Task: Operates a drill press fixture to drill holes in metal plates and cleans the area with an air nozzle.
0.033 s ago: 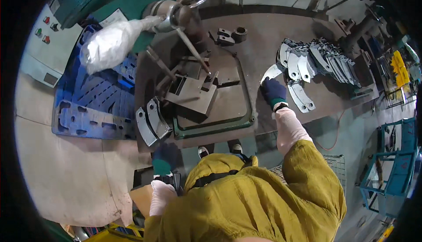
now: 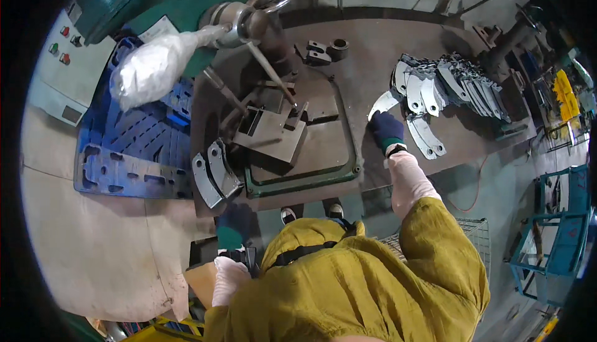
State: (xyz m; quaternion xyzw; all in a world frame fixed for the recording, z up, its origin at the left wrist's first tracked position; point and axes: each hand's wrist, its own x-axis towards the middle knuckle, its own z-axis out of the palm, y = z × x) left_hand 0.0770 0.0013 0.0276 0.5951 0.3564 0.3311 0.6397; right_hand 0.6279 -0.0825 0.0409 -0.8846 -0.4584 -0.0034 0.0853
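Taking the steel fixture block [image 2: 273,135] as the clock's centre, the gloved right hand [image 2: 386,130] is at 3 o'clock, its fingers bent onto the lower end of a curved steel plate [image 2: 384,102]; I cannot tell whether the thumb pinches it. That plate lies on the workbench [image 2: 367,50], its far end close against the heap of curved plates [image 2: 457,87] between 2 and 3 o'clock. Because the heap's plates overlap, dragging this one could catch a neighbour and set others sliding. The loose pair of plates [image 2: 426,137], just beside the hand, might be knocked by the wrist toward the bench's near edge. Thin edges could nick the glove. The gloved left hand [image 2: 237,219], at 7 o'clock, is too dark to read; a careless lift there could bump the two plates [image 2: 214,171] at 8 o'clock.
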